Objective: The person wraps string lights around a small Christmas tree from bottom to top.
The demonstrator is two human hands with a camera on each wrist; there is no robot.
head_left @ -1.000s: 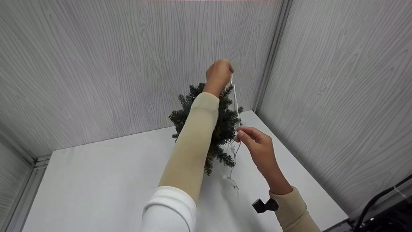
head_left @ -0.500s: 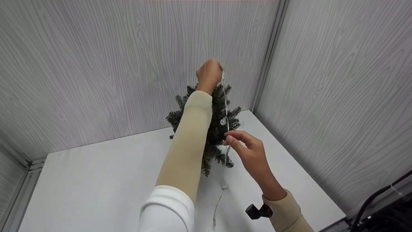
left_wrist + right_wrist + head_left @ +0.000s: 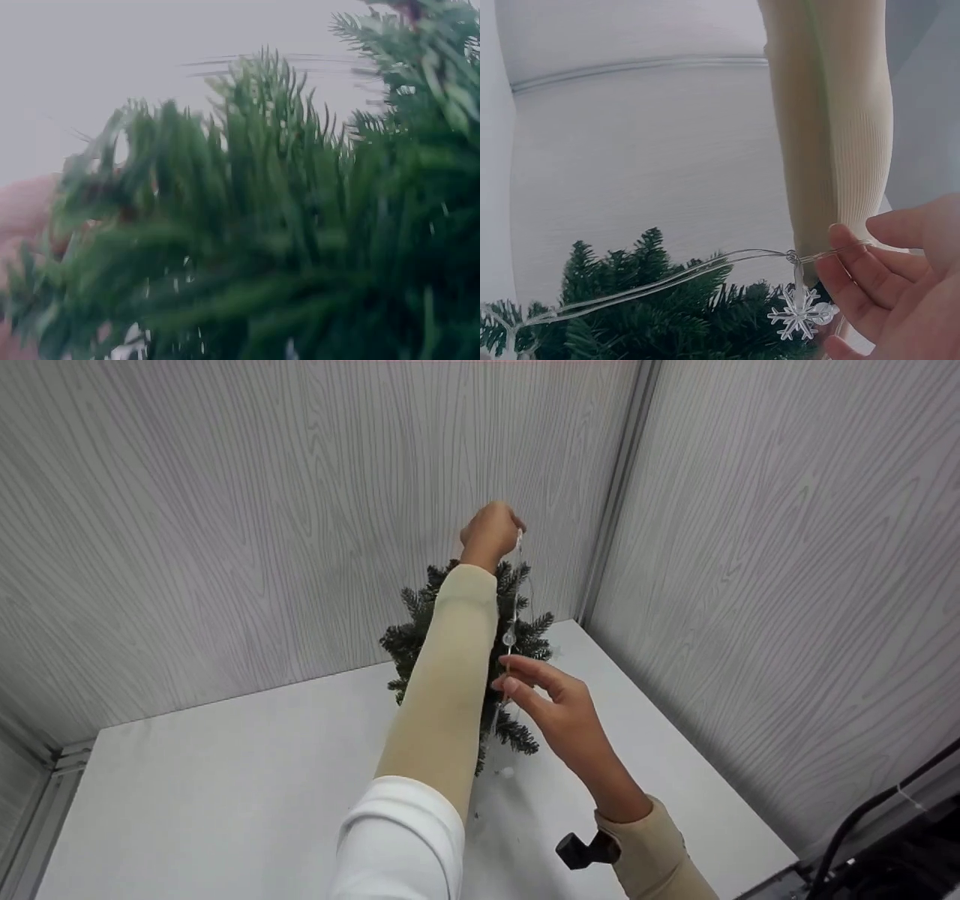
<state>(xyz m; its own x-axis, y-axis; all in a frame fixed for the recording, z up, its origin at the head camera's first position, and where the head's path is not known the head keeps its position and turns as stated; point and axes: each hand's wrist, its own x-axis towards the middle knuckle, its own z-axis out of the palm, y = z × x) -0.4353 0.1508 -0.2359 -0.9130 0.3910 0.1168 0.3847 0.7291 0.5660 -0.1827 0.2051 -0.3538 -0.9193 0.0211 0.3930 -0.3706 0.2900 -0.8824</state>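
Observation:
A small artificial Christmas tree (image 3: 517, 649) stands on the white tabletop, partly covered by the left arm. My left hand (image 3: 493, 532) is above its top and grips the clear fairy lights (image 3: 516, 598), fingertips turned away from the head view. From there the wire drops to my right hand (image 3: 555, 705), whose thumb and curled fingers loosely hold it beside the tree. A clear snowflake charm (image 3: 795, 313) hangs from the wire just by the right fingers (image 3: 862, 281) in the right wrist view. Green needles (image 3: 262, 225) fill the left wrist view, hiding most of that hand.
Wood-grain panels (image 3: 787, 547) enclose the back and right side of the white tabletop (image 3: 225, 802). A black cable (image 3: 855, 817) runs at the lower right, past the table's edge. A black camera mount (image 3: 585, 851) juts from the right wrist.
Both hands have shifted left, bringing the wire across the tree's right side. The right thumb and finger have spread slightly. The loose tail of the lights is now mostly out of sight.

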